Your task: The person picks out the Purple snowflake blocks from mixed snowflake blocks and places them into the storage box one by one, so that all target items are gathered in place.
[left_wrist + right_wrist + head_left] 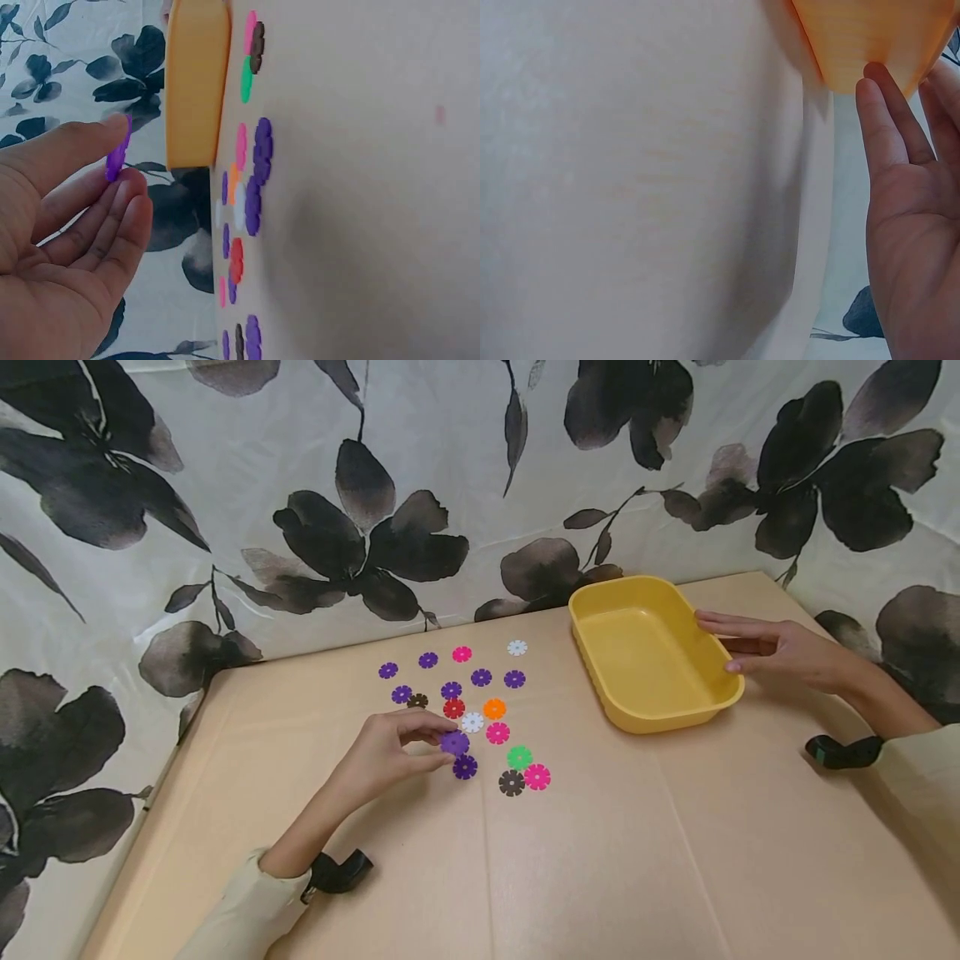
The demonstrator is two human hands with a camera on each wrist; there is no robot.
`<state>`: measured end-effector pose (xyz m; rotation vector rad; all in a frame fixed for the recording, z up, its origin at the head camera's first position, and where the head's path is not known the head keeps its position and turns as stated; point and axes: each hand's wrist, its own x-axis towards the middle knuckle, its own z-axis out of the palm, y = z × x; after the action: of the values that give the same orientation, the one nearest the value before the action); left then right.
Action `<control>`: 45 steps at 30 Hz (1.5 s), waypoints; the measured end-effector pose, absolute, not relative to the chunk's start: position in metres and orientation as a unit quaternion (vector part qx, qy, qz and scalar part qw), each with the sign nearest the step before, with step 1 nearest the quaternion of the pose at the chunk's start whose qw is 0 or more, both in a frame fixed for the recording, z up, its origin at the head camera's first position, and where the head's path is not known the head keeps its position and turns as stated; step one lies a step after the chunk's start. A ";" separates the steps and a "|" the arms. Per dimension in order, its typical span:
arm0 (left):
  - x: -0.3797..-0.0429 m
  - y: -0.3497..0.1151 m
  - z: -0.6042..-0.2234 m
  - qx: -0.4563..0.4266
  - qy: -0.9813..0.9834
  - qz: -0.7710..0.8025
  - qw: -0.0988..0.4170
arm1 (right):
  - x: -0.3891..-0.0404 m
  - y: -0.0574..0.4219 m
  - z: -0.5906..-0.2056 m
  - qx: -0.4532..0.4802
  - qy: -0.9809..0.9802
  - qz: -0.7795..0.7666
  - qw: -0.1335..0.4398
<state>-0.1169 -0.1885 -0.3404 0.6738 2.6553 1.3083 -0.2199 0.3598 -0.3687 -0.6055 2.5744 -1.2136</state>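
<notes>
My left hand (390,747) pinches a purple flower-shaped disc (454,743) between thumb and fingertips. In the left wrist view this notched disc (118,150) is raised off the table, seen nearly edge-on. Close below it in the head view lies a darker purple disc (465,767). Around the hand, several more notched discs lie flat: a white disc (472,722), a red disc (453,708) and an orange disc (494,708) among them. On the right, straight fingers of my right hand (787,652) touch the outer side of a yellow plastic tray (645,722), whose visible inside holds nothing.
A green disc (519,757), a dark grey disc (512,783) and a pink disc (537,777) overlap nearest the front. Farther back are several purple discs and a white disc (517,647). Behind the wooden table (585,868) hangs a floral cloth (495,552).
</notes>
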 end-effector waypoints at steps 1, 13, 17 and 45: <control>-0.118 -0.187 -0.340 0.222 0.873 0.432 0.050 | -0.220 0.360 -0.369 -0.206 0.880 -0.413 0.116; -0.130 -0.164 -0.332 0.225 0.850 0.474 0.046 | -0.219 0.362 -0.371 -0.217 0.870 -0.428 0.110; -0.134 -0.157 -0.329 0.230 0.846 0.479 0.048 | -0.220 0.361 -0.369 -0.205 0.879 -0.415 0.116; -0.153 -0.096 -0.313 0.299 0.824 0.476 0.066 | -0.215 0.356 -0.359 -0.198 0.887 -0.400 0.119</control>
<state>-0.1533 -0.0965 -0.3130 0.9033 2.4870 1.4349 -0.2147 0.3564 -0.3587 -0.5801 2.5936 -1.1687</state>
